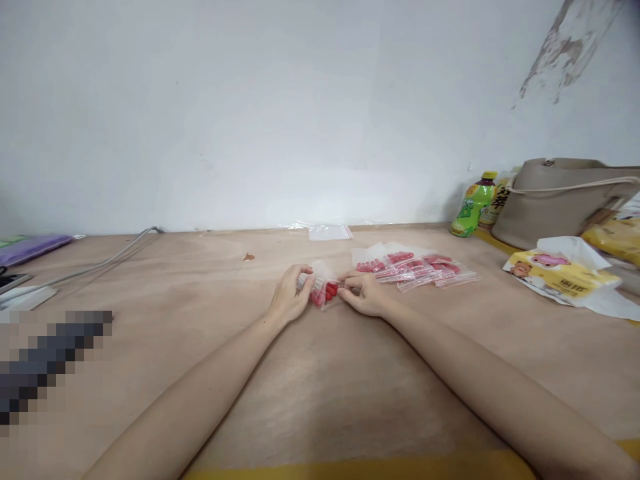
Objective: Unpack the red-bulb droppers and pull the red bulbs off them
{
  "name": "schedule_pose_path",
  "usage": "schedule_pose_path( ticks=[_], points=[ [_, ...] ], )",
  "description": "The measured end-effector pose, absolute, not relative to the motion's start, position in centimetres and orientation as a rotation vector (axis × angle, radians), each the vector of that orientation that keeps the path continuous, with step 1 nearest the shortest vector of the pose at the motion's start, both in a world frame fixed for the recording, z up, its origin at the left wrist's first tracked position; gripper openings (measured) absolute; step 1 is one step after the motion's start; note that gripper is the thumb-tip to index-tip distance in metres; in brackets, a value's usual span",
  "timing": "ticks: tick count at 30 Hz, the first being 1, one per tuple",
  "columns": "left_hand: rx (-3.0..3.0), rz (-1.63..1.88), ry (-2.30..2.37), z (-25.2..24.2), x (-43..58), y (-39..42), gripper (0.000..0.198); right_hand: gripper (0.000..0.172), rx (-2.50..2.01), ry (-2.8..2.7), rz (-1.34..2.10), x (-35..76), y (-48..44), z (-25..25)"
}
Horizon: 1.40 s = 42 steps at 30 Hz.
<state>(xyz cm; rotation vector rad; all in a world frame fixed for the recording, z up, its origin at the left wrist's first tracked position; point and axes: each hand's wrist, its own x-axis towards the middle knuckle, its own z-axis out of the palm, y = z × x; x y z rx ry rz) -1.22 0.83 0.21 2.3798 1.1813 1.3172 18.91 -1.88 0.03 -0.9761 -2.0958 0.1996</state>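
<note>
A small clear plastic bag with little red, rounded pieces inside (pixel 324 293) lies on the brown counter (pixel 320 393), between the two hands. The left hand (pixel 293 292) is bent in a loose curve, with a gap between thumb and finger, at the bag's left side. The right hand (pixel 364 293) has its thumb and finger close together at the right edge. I can't tell if either one is pinching the plastic.

The bag looks thin and slippery. If its top is open, which I can't see, a tilt or hard squeeze could make the red bits pop out.

Just past the right hand is a messy heap of clear bags with red pieces inside (pixel 415 267). A bump from that hand could make it slide.

Farther right are a yellow soft pack with white tissue poking out (pixel 560 277), a green plastic bottle with a yellow cap (pixel 469 208) and a big grey-brown handbag (pixel 550 203). What the handbag holds is hidden.
</note>
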Motion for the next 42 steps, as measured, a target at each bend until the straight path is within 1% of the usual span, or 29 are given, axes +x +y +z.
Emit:
schedule_pose_path(
  ticks=[2,5,6,9,11,13,17,21,25,31,35,42],
  points=[
    [2.477,1.143,1.164,0.3,-1.4,0.8,0.027,0.02,-1.028,-2.026,0.169,19.1,-1.5,-0.4],
    [2.59,0.836,1.154,0.4,-1.4,0.7,0.04,0.008,-1.065,-1.967,0.098,19.1,-1.1,-0.9],
    [2.606,0.766,1.153,0.4,-1.4,0.6,0.042,0.01,-1.087,-1.957,0.052,19.1,-1.0,-1.0],
    [2.638,0.718,1.162,0.6,-1.3,0.2,0.042,0.02,-1.204,-1.963,-0.148,19.0,-1.2,-1.1],
    [2.662,0.748,1.165,0.8,-1.5,0.0,0.044,0.019,-1.291,-2.001,-0.247,19.0,-1.4,-0.9],
    [2.7,0.763,1.128,1.0,-1.8,-0.3,0.047,0.019,-1.343,-2.068,-0.261,19.0,-1.5,-0.6],
    [2.71,0.789,1.036,1.1,-2.4,-0.7,0.045,0.02,-1.318,-2.152,-0.124,19.0,-1.3,-0.4],
    [2.597,0.796,1.052,1.0,-2.9,-0.8,0.044,0.02,-1.252,-2.155,0.037,19.2,-1.2,-0.5],
    [2.499,0.764,1.017,0.7,-3.3,-0.5,0.045,0.025,-1.267,-2.174,0.15,19.3,-1.5,-0.3],
    [2.368,0.772,0.977,0.2,-3.6,0.1,0.053,0.019,-1.258,-2.123,0.413,18.7,-1.2,0.5],
    [2.358,0.791,0.978,0.3,-3.5,0.1,0.052,0.017,-1.261,-2.113,0.506,18.5,-1.0,0.2],
    [2.41,0.831,0.993,0.3,-3.6,0.4,0.046,0.027,-1.125,-2.099,0.763,18.8,-1.1,0.5]
  ],
)
